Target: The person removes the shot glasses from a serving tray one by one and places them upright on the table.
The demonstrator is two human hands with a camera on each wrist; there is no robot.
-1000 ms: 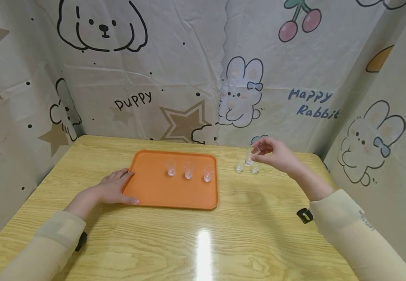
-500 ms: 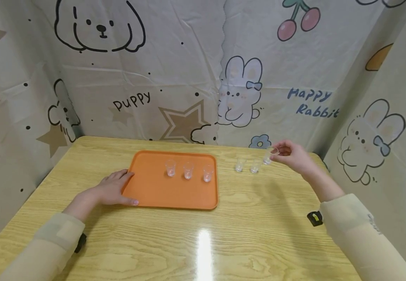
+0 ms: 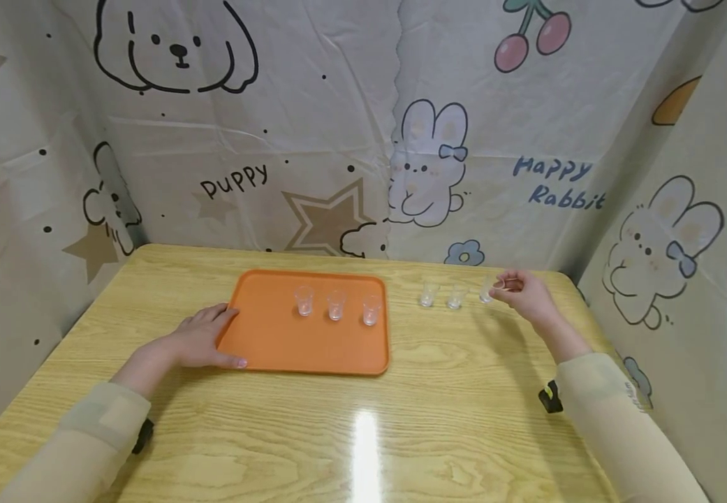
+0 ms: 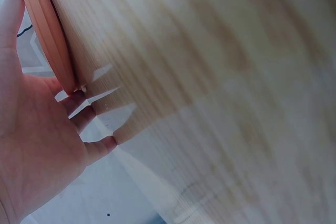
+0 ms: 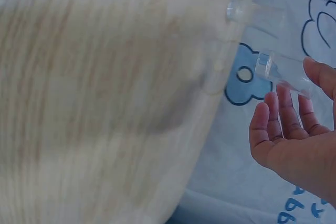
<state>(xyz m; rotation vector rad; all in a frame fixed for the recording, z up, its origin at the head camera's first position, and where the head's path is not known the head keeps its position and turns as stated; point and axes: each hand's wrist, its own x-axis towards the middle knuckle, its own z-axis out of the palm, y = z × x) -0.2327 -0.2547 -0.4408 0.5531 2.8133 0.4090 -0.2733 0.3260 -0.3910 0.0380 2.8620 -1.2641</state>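
Observation:
In the head view, my right hand (image 3: pixel 529 299) pinches a small clear shot glass (image 3: pixel 485 290) near its rim between thumb and fingers. The right wrist view has this glass (image 5: pixel 275 66) tilted sideways in the frame, its base pointing away from the palm. To its left, two like glasses, a nearer one (image 3: pixel 454 299) and a farther one (image 3: pixel 427 297), stand on the table in a row with it. My left hand (image 3: pixel 196 341) rests spread against the left end of an orange tray (image 3: pixel 262 342), thumb along the front corner. Its fingertips meet the table in the left wrist view.
Three more clear glasses stand on the tray's right half: a left one (image 3: pixel 304 304), a middle one (image 3: pixel 335 308) and a right one (image 3: pixel 371 312). Printed cloth (image 3: pixel 313 140) hangs behind the wooden table (image 3: pixel 288 433) and along both sides.
My right hand has carried the glass rightward from above the two table glasses, then lowered it at the right end of their row. The left hand stays on the tray.

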